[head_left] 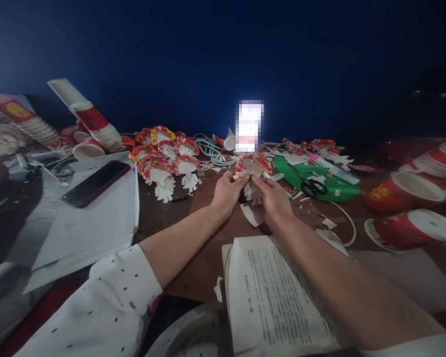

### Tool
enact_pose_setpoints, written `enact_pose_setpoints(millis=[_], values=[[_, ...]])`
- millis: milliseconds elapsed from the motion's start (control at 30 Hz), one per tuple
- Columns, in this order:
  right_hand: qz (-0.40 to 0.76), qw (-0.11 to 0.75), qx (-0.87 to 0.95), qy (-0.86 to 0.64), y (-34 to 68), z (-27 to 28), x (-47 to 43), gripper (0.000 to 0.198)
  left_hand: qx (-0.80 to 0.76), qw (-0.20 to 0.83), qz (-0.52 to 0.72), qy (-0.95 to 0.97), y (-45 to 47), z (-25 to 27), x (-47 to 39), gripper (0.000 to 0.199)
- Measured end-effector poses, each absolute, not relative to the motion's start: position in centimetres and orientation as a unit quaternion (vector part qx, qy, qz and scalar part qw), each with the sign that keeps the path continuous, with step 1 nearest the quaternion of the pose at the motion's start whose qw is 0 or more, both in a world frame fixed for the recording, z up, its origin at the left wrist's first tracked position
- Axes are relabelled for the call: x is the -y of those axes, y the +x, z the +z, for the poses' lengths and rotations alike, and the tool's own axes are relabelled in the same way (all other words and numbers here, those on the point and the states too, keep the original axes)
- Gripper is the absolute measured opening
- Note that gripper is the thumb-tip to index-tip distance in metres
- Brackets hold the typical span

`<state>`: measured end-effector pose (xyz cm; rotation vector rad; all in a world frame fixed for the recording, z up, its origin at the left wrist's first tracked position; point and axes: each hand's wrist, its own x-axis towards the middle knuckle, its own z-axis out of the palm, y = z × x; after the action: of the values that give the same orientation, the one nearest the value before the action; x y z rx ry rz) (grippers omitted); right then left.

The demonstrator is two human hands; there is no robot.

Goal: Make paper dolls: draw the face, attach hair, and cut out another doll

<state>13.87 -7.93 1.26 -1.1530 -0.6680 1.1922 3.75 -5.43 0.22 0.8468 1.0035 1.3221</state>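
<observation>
Between my two hands is a small paper doll (251, 166) with a red, braided-looking rim round its pale face and a white lower part. My left hand (228, 190) pinches its left side, thumb in front. From the other side my right hand (273, 196) grips it, and both thumbs nearly meet at its middle. Just below the doll a white paper scrap (252, 214) lies on the brown table. Several similar paper dolls (163, 163) are grouped to the left. To the right, black-handled scissors (313, 187) rest on a green sheet (336, 192).
A lit phone (250, 126), blurred out, stands at the back. Another phone (96, 183) lies on white papers (85, 233) at left. An open book (275, 297) is in front of me. Red paper cups (405, 193) lie right; stacked cups (96, 121) lean left. A cable (215, 154) is coiled behind.
</observation>
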Motion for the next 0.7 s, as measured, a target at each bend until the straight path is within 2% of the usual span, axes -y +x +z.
enact_pose_setpoints(millis=[300, 700], values=[[0.520, 0.627, 0.294, -0.500, 13.97, 1.39, 7.75, 0.024, -0.403, 0.575, 0.562, 0.436, 3.76, 0.29, 5.95, 0.031], [0.513, 0.598, 0.321, -0.525, 14.54, 0.99, 7.59, 0.037, -0.400, 0.602, 0.579, 0.377, 3.26, 0.29, 5.29, 0.029]])
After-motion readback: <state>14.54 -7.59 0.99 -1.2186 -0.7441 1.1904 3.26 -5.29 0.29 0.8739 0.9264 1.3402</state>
